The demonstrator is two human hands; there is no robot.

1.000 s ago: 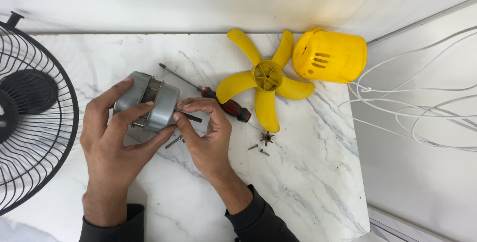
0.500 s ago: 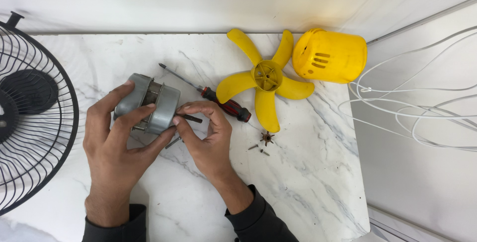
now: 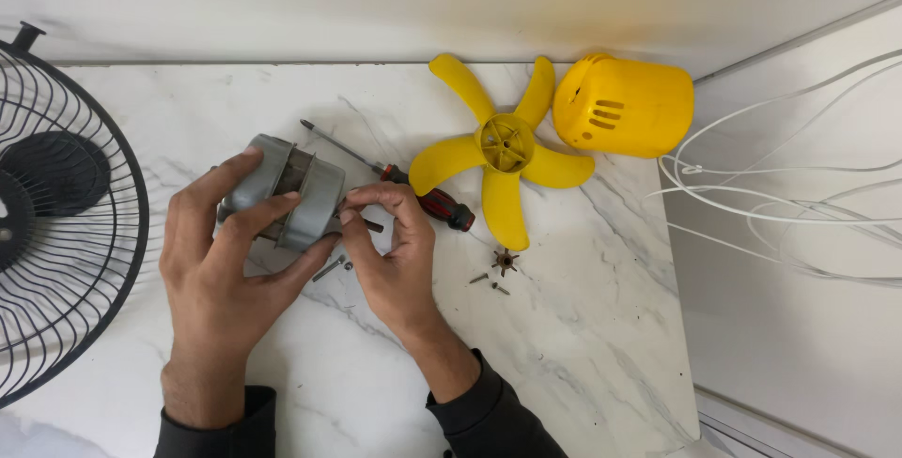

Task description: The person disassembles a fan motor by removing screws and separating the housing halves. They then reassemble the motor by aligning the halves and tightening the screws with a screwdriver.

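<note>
Your left hand wraps the grey motor just above the worktop; your right hand pinches what may be its shaft. The loose screws could roll off and get lost; the screwdriver and yellow blade crowd the space just behind

Matt grey cast metal on the motor housing. Glossy white marble with grey veins across the desk. Smooth, shiny yellow plastic for the fan blade and rear cover. Black wire grille, slightly glossy.
</note>
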